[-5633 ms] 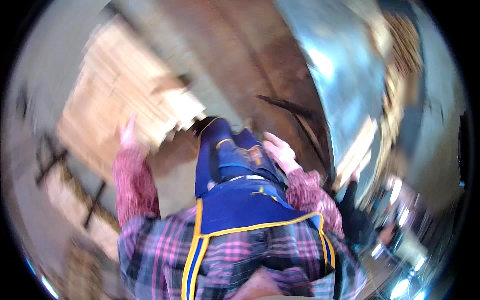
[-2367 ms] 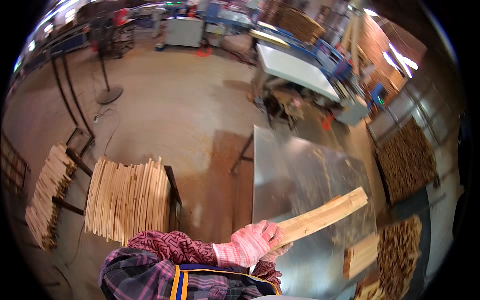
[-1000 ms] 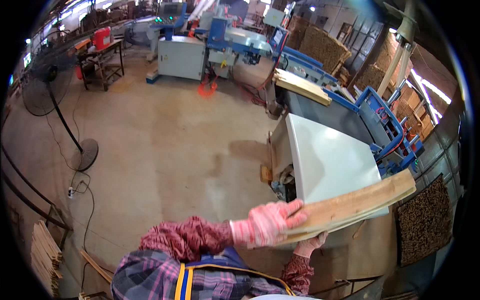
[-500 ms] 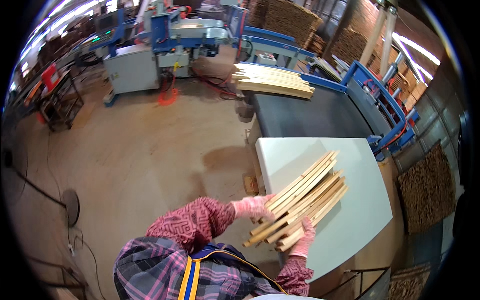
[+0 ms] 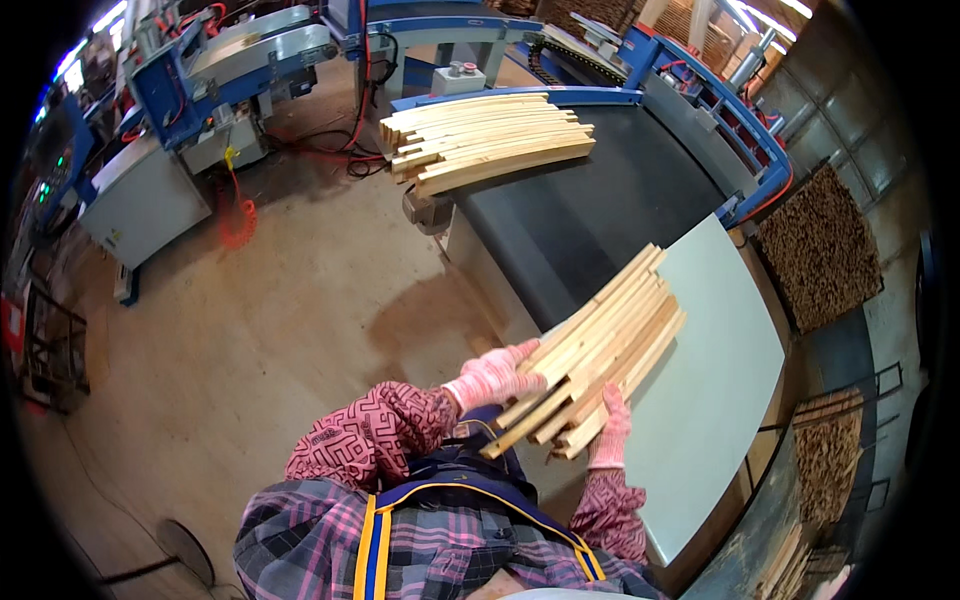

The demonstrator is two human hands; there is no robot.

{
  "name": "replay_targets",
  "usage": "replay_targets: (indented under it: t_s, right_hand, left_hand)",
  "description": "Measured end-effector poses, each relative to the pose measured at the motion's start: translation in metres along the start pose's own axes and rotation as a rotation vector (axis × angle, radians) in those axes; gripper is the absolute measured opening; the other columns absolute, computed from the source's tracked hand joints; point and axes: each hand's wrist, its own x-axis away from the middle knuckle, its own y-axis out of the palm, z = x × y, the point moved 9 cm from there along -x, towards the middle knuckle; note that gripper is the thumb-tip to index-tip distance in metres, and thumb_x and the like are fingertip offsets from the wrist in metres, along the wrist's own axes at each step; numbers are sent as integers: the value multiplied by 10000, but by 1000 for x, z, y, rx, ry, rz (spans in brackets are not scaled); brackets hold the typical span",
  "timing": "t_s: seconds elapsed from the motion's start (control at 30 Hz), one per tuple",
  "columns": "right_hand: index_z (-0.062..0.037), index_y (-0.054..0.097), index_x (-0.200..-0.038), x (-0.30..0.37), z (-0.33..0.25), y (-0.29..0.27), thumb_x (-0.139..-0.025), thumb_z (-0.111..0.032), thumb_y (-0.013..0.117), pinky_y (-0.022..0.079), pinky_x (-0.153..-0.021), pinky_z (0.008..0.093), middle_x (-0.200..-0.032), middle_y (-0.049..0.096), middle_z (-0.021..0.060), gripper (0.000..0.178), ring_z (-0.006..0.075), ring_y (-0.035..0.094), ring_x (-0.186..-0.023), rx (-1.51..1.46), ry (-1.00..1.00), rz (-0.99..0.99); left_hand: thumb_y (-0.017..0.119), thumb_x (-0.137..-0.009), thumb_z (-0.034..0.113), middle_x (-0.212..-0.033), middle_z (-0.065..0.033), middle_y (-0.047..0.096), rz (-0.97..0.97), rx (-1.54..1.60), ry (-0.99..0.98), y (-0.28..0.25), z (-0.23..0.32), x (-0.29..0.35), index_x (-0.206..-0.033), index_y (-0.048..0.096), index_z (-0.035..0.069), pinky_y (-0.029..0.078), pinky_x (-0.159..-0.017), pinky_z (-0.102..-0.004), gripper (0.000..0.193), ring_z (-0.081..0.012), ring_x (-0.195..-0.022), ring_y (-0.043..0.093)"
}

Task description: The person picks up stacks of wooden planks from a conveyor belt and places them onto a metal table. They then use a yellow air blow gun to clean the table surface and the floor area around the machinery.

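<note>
Between my hands is a bundle of pale wooden strips (image 5: 605, 345), slanting from near my waist up toward the far right. My left hand (image 5: 497, 375), in a pink and white knit glove, is closed on the bundle's left side near its close end. My right hand (image 5: 613, 428), gloved alike, grips the right side, thumb along the outer strip. The fingers underneath are hidden. The strips' near ends are uneven and stick out past the edge of a pale green-white tabletop (image 5: 705, 400). Whether the bundle rests on that top or is lifted, I cannot tell.
A black conveyor belt (image 5: 590, 215) adjoins the tabletop, with a stack of similar strips (image 5: 490, 140) at its far left. A blue machine frame (image 5: 735, 130) borders the belt. Brown wood stacks (image 5: 820, 250) stand at the right. A grey cabinet (image 5: 145, 205) and a coiled red hose (image 5: 238, 222) lie left.
The strips have come together, and the gap that split the bundle has closed. Both hands still grip its sides. My view has shifted, bringing the belt and far stack nearer.
</note>
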Motion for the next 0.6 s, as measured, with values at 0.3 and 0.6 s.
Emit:
replay_targets:
  t_s: [0.3, 0.6]
  right_hand:
    - [11, 557, -1243, -229, 43, 225, -877, -226, 626, 503, -888, 353, -1170, 610, 135, 442, 255, 597, -1053, 1117, -711, -233]
    - [-108, 524, -733, -343, 33, 314, -817, -639, 599, 316, -300, 308, -455, 409, 26, 543, 169, 371, -305, 822, 89, -360]
  left_hand:
    - [648, -854, 313, -1267, -170, 583, 749, -134, 328, -286, 22, -102, -1317, 516, 33, 490, -916, -306, 557, -227, -1091, 603]
    - [642, -875, 345, -1164, -146, 589, 930, -540, 322, -342, 22, -75, -1292, 548, 108, 488, -931, -355, 488, -296, -1091, 579]
